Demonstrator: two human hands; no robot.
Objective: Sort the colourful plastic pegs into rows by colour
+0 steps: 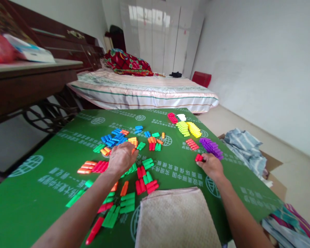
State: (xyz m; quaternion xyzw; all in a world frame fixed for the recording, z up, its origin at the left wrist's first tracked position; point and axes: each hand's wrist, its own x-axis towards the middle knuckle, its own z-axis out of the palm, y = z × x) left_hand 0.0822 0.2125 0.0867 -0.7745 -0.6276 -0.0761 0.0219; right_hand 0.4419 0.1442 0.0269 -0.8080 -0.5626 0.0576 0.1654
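My left hand (122,156) reaches over the scattered plastic tubes, its fingers bent down and closed around an orange tube (133,151), partly hidden by the fingers. My right hand (211,166) pinches a red tube piece (198,157) just above the green board (175,158). Around my left hand lie blue tubes (115,138), green tubes (127,203) and red tubes (100,166), singly and in small joined rows. Beyond my right hand are neat clusters: purple tubes (211,148), yellow tubes (193,129), lime tubes (183,128) and a short red row (192,144).
A beige cloth pad (178,220) covers the board's near edge. Past the far edge stands a bed (144,91); a wooden table (36,74) is at left. Striped cloth (244,150) and cardboard (272,158) lie right of the board.
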